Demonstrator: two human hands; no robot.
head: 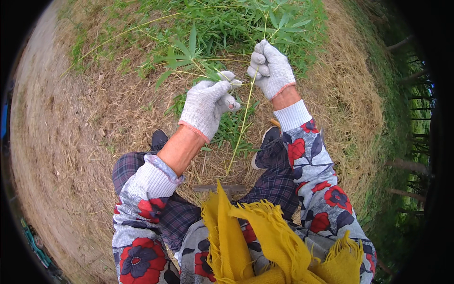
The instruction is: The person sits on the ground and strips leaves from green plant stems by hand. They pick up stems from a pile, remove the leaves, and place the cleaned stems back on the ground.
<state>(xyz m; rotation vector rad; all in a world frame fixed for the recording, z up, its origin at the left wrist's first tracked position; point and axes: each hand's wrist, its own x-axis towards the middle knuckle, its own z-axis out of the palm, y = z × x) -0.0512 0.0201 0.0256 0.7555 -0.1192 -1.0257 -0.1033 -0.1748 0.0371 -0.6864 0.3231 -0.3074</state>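
Observation:
My right hand [272,69], in a whitish knit work glove with a pink hem, is closed around a thin yellow-green plant stem [246,119]. The stem's leafy top [285,28] rises above the fist, and its bare lower end slants down between my knees. My left hand [207,106], gloved alike, pinches a side shoot with narrow green leaves [182,56] just left of the stem. A hole in that glove bares one fingertip. Below the hands, a small heap of loose green leaves [232,129] lies on the ground.
A large pile of leafy cut stems [227,32] lies ahead. Dry straw [117,92] covers the ground. An orange-brown handle-like piece [275,123] lies by my right shoe [267,142]. Fringed yellow cloth [227,241] hangs before me. Tree trunks [408,165] stand far right.

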